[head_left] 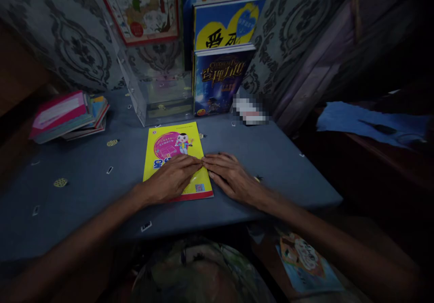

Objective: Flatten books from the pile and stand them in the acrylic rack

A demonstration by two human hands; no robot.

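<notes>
A thin yellow booklet [171, 147] with a pink circle and a cartoon figure lies flat on the grey-blue table [84, 181]. My left hand [172, 179] rests flat on the booklet's lower half, fingers stretched out. My right hand [230, 176] lies flat beside it, at the booklet's right edge, fingers extended and partly on the table. The fingertips of both hands meet near the booklet's right side. Neither hand grips anything.
A stack of books [69, 115] sits at the far left. A clear plastic stand [152, 95] and upright dark-blue book [217, 81] with a yellow-blue book [227, 20] above lean on the patterned wall. Blue cloth [369, 124] lies right; a picture book [305, 260] lies below the table edge.
</notes>
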